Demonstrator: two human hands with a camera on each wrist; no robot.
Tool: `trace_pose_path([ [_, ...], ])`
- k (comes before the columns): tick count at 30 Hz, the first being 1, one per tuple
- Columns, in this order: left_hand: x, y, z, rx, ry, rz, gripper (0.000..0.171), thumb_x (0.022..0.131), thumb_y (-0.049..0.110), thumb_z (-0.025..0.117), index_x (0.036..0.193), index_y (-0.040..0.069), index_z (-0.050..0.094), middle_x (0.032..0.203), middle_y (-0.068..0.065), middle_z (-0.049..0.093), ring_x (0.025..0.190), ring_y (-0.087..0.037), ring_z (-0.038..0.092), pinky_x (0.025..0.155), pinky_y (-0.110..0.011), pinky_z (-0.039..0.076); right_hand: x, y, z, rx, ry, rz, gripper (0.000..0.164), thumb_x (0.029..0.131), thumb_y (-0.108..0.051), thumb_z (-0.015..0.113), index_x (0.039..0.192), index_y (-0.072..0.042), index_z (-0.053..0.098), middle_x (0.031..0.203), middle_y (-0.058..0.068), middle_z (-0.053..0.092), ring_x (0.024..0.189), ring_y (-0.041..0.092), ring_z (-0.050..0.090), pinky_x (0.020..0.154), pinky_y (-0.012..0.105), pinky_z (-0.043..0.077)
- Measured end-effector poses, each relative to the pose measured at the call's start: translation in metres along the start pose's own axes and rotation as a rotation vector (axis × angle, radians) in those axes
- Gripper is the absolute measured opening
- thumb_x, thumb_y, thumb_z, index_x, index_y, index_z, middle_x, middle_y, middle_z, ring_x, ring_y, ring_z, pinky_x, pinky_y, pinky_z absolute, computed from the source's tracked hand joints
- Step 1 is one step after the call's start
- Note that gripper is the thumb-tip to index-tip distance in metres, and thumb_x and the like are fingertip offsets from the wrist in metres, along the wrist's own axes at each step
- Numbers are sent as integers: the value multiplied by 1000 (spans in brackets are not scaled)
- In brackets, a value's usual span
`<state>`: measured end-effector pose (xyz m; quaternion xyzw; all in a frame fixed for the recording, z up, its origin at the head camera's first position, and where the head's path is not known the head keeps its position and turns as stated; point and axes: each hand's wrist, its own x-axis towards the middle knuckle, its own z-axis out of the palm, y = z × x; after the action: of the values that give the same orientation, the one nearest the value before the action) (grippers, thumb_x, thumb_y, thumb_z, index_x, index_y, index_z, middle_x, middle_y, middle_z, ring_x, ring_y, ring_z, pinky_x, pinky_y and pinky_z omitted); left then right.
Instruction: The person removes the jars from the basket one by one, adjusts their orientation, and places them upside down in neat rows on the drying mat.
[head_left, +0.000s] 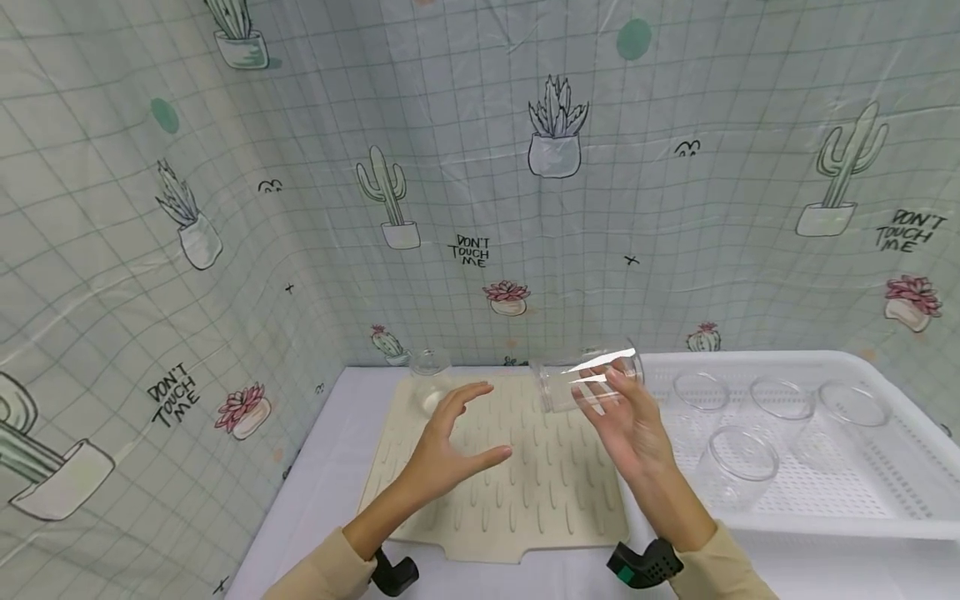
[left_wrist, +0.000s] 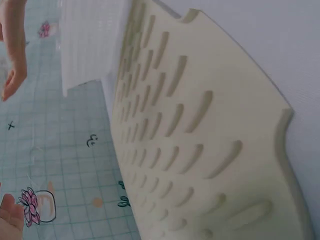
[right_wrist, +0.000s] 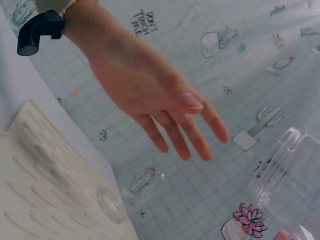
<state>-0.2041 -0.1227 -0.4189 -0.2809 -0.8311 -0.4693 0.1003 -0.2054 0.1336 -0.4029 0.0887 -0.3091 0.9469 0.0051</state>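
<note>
Right hand (head_left: 628,425) grips a clear jar (head_left: 558,383), fingers curled round one end and showing through the see-through wall. Jar is on its side in the air, ringed neck pointing toward the left hand (head_left: 442,454); in the head view it overlaps the far right corner of the beige mat (head_left: 540,492).

Left hand: wide open, thumb and fingers well spread, nothing held, raised over the mat, apart from the jar. Right wrist view shows the left hand side-on, fingers nearly straight, the jar's neck at right and only a bit of right fingertip at the bottom edge.

Second clear jar (head_left: 431,367) stands upright at the mat's far left corner, beyond the left hand. Mat has rows of short ridges and lies flat on the white table (head_left: 315,500).

White tray (head_left: 825,527) on the right, perforated floor, four clear jars (head_left: 742,454) standing on end in it: three along the back, one nearer the front.

Black wrist devices (head_left: 647,565) sit on both wrists at the beige sleeves (head_left: 723,571). Grid-pattern backdrop (head_left: 450,83) with potted cactus prints behind.
</note>
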Motion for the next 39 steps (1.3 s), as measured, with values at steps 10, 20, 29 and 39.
trace_pose_path([
  [10,-33,-33,-11,72,24,-213,83,75,51,70,141,40,22,144,17,23,132,-12,22,100,-56,27,14,14,1,-17,131,35,47,91,-5,49,134,-12,28,119,2,41,130,29,29,105,47,26],
  [20,-59,-63,-22,251,46,-248,92,75,56,66,146,32,14,149,5,21,135,-22,20,102,-56,25,31,36,4,-54,213,38,38,89,1,53,120,-8,33,78,0,62,84,15,58,103,50,27],
  [29,-73,-88,-22,406,7,-284,88,75,54,68,146,24,24,152,-2,14,138,-31,13,103,-60,17,47,56,5,-180,288,57,74,85,-2,63,142,-10,16,107,3,47,101,17,52,100,45,34],
  [39,-85,-101,-17,461,-65,-367,91,77,61,61,147,15,23,152,-9,13,138,-32,9,107,-55,12,74,80,-3,-377,358,39,83,75,-4,73,140,-7,21,120,11,41,106,21,47,98,45,37],
])
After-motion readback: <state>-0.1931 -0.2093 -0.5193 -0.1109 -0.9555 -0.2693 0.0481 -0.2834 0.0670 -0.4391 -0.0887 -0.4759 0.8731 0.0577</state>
